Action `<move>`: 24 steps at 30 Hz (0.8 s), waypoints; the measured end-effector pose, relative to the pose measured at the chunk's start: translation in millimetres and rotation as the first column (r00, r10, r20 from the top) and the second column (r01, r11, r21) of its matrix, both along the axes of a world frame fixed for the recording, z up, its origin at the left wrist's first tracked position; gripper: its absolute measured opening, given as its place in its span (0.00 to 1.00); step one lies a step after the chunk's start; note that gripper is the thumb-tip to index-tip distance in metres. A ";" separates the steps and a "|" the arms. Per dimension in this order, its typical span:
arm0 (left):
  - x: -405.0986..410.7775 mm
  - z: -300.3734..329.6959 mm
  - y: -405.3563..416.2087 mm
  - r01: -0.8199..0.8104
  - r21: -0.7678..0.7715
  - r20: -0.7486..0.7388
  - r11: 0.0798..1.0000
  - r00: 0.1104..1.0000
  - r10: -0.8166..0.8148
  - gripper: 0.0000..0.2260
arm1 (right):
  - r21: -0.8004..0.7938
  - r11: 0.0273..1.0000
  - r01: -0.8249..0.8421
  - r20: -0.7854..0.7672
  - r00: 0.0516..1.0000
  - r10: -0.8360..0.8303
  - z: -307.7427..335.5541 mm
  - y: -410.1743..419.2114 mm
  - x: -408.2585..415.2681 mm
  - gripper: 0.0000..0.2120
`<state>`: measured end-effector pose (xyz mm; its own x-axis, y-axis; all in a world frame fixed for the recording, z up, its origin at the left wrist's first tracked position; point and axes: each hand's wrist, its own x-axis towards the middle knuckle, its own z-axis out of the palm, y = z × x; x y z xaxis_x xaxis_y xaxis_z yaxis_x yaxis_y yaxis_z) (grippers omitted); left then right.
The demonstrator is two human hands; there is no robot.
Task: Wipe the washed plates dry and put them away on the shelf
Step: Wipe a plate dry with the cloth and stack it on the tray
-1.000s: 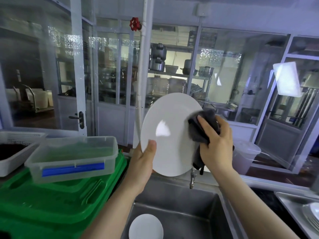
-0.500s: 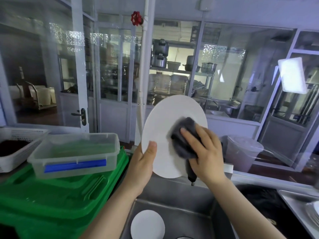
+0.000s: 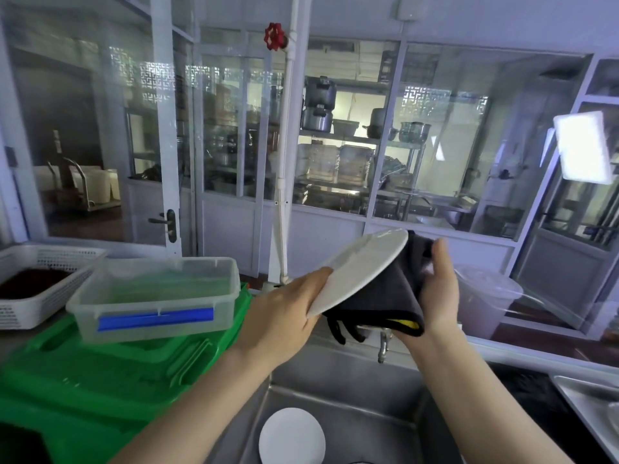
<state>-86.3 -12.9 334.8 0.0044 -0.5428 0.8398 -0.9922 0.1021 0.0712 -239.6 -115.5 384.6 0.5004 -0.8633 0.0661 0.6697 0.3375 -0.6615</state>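
Note:
I hold a white plate (image 3: 360, 269) above the steel sink (image 3: 351, 396), tilted so that I see it nearly edge-on. My left hand (image 3: 284, 309) grips its lower left rim. A dark grey cloth (image 3: 385, 296) with a yellow patch lies against the plate's right side, and my right hand (image 3: 438, 289) holds it there. A second white plate (image 3: 292, 437) lies flat in the bottom of the sink. More plates (image 3: 611, 413) show at the far right edge on a metal tray.
A clear plastic box with a blue clip (image 3: 154, 296) sits on stacked green lids (image 3: 100, 373) to the left. A white basket (image 3: 40, 283) stands further left. A tap (image 3: 383, 343) hangs over the sink. Glass partitions (image 3: 335, 145) rise behind.
The plate has swung from facing me upright to a flatter, edge-on tilt. The cloth and my right hand have moved from the plate's front to its far right side.

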 end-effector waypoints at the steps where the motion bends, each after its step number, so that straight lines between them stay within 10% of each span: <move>1: 3.3 -1.4 -0.9 -0.028 -0.030 0.088 0.999 0.996 0.030 0.19 | -0.030 0.999 -0.036 -0.022 0.999 0.036 -0.2 1.1 -0.9 0.27; 9: 32.8 0.8 -9.8 -0.120 0.144 0.327 0.982 0.943 0.067 0.40 | -0.005 0.993 -0.120 -0.163 0.980 0.118 -2.2 2.2 -10.0 0.14; 12: 40.4 -3.3 -8.9 -0.038 0.224 -0.137 0.974 0.988 0.070 0.44 | -0.047 0.997 -0.055 -0.153 0.987 0.047 -3.1 1.5 -17.8 0.17; 13: 40.4 -4.8 -7.6 0.058 0.207 -0.453 0.977 0.890 0.043 0.41 | -0.062 0.996 -0.060 -0.141 0.989 0.051 -2.5 1.3 -20.7 0.16; 15: 37.2 -1.3 -3.5 0.317 -0.025 -0.955 0.948 0.274 -0.117 0.25 | -0.094 0.992 -0.084 -0.097 0.992 0.075 -2.8 1.3 -24.8 0.15; 17: 35.4 0.4 -0.8 0.444 -0.357 -0.913 0.822 -0.350 -0.208 0.11 | -0.113 0.989 -0.099 -0.099 0.991 0.088 -4.3 -0.5 -26.1 0.16; 19: 33.2 2.1 3.2 0.480 -0.501 -0.821 0.720 -0.527 -0.220 0.21 | -0.103 0.988 -0.117 -0.099 0.989 0.107 -2.2 -2.0 -24.9 0.17; 24: 16.9 14.4 7.6 0.539 -0.524 -0.805 0.659 -0.566 -0.177 0.16 | -0.102 0.994 0.027 -0.354 0.933 -0.062 -37.3 -17.0 -46.5 0.19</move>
<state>-69.4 -5.3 349.2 0.2284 -0.9724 0.0476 0.6613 0.1909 0.7254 -286.1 -132.5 347.4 0.4674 -0.8836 -0.0277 0.3970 0.2378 -0.8865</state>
